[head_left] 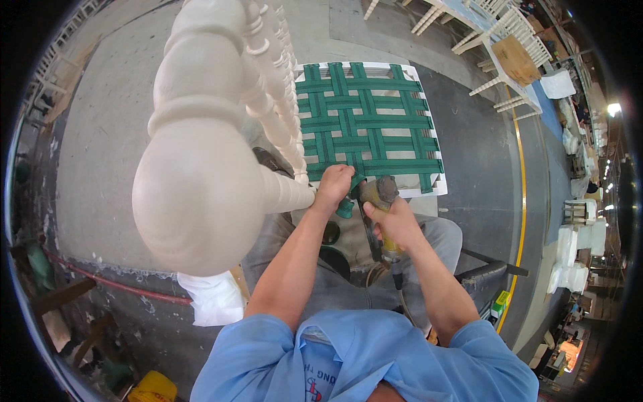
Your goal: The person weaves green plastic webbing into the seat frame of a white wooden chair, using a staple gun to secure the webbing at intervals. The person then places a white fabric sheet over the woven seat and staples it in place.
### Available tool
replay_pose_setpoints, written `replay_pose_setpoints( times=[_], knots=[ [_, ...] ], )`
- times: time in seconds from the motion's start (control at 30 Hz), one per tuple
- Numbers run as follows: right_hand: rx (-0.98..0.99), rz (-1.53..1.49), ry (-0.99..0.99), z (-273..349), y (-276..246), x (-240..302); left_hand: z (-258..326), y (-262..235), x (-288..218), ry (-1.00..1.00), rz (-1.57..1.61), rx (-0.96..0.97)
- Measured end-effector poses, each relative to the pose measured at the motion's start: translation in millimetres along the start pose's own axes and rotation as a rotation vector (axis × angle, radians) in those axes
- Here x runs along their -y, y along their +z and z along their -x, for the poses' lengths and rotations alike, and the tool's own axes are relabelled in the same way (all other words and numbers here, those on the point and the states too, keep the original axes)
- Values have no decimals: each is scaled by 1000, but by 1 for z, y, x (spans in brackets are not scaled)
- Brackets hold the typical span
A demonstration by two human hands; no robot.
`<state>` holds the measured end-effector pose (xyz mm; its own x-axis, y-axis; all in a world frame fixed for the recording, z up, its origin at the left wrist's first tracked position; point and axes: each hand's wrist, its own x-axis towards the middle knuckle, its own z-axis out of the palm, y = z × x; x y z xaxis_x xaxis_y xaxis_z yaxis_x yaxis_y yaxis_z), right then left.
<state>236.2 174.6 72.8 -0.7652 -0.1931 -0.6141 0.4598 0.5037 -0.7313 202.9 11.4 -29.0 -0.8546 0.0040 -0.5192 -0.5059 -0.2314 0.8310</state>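
Nearest, right hand [395, 224] clenched around a yellow-bodied stapler tool [379, 201], nose set at the near edge of the white chair seat frame [439, 187], with left hand [333, 187] closed on the loose end of a green webbing strap [348, 201] at that same edge. Beyond, green webbing [365, 120] already woven across the whole seat in both directions, so, judging by this, mostly done, with only the near strap ends left to fix. Farther off, more white chair frames [502, 40] on the grey floor.
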Motion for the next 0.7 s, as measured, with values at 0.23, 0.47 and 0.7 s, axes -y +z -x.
replay_pose_setpoints(
  times=[0.23,0.47,0.7],
  knots=[
    [19,-192,-68,19,0,5,-3,-7,5,18,166,45],
    [-422,-270,-135,135,-128,1,3,-3,0,38,-151,149],
    [-900,-45,61,289,-272,-107,38,9,13,277,-383,317]
  ],
)
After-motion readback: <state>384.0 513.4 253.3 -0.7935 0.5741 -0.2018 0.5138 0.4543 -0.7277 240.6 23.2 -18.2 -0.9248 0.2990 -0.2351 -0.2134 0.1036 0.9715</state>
